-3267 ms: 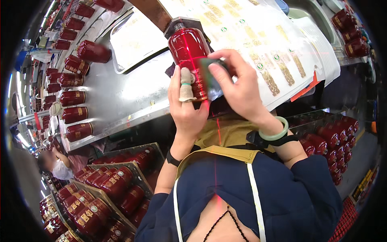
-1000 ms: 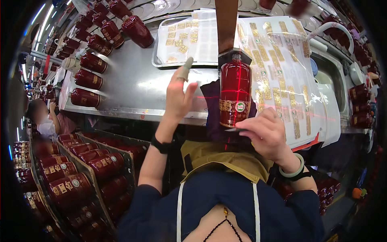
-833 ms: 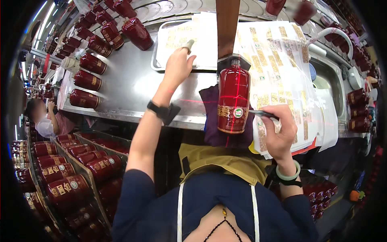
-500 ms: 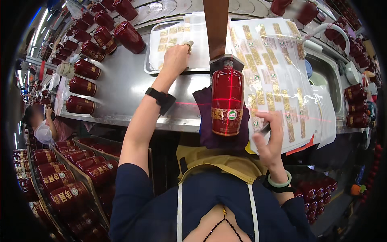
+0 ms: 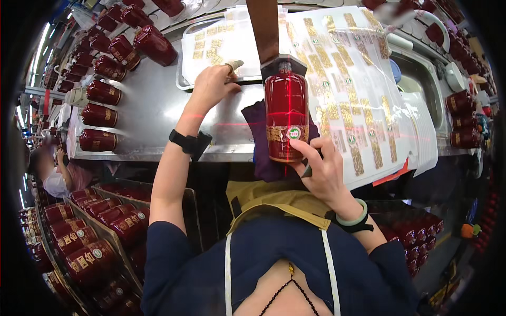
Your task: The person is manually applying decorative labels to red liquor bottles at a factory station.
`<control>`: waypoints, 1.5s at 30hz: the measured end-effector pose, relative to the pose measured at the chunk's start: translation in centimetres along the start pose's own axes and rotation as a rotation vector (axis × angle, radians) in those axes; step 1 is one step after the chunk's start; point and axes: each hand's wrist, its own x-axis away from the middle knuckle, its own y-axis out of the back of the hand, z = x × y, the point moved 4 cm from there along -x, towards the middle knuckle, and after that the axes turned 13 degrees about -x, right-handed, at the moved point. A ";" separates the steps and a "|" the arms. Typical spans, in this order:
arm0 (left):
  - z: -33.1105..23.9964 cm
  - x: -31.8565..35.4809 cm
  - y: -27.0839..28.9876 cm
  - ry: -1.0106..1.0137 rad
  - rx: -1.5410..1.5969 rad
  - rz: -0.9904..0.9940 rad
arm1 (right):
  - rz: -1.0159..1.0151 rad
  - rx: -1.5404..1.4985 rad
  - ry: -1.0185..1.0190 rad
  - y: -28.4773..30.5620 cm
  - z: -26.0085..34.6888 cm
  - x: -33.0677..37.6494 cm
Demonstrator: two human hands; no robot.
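Observation:
A dark red bottle (image 5: 286, 108) rests on a purple cloth (image 5: 253, 118), its neck at the dark stop on a brown post (image 5: 263, 26). Red laser lines cross the bottle, which carries a gold band and a round green-and-white seal. My right hand (image 5: 324, 171) is at its base, the index fingertip touching below the seal. A small dark object, partly hidden, is gripped in that hand. Up to the left, my left hand (image 5: 213, 87) has thumb and index finger apart, a cover on one finger, beside a tray (image 5: 182, 71) of gold label sheets (image 5: 213, 45). I see nothing held there.
Clear sheets with gold strip labels (image 5: 345, 105) cover the table's right side. Beyond them is a sink (image 5: 421, 79). Red bottles (image 5: 100, 116) line the metal table's left edge, and crates of bottles (image 5: 89, 258) stand below left. Another person (image 5: 58, 176) is at far left.
My right hand has moved left from the label sheets to the bottle's base. My left hand has drawn back from the tray's labels toward me. The view has shifted slightly.

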 end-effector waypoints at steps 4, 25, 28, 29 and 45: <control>0.6 0.1 -0.1 -0.021 0.074 -0.100 | -0.006 0.053 0.099 0.1 0.2 -0.6; -16.0 8.5 6.5 -0.063 0.335 -0.461 | -0.196 -0.691 -0.405 2.6 -5.2 -8.8; -15.2 8.3 4.6 0.182 0.478 -0.430 | -0.161 -0.813 -0.535 1.3 -6.3 -10.3; -15.2 7.9 3.2 0.260 0.870 -0.326 | -0.152 -0.832 -0.541 0.9 -6.4 -10.6; -15.1 7.3 1.2 0.365 1.407 -0.053 | -0.148 -0.804 -0.670 -0.4 -7.5 -10.6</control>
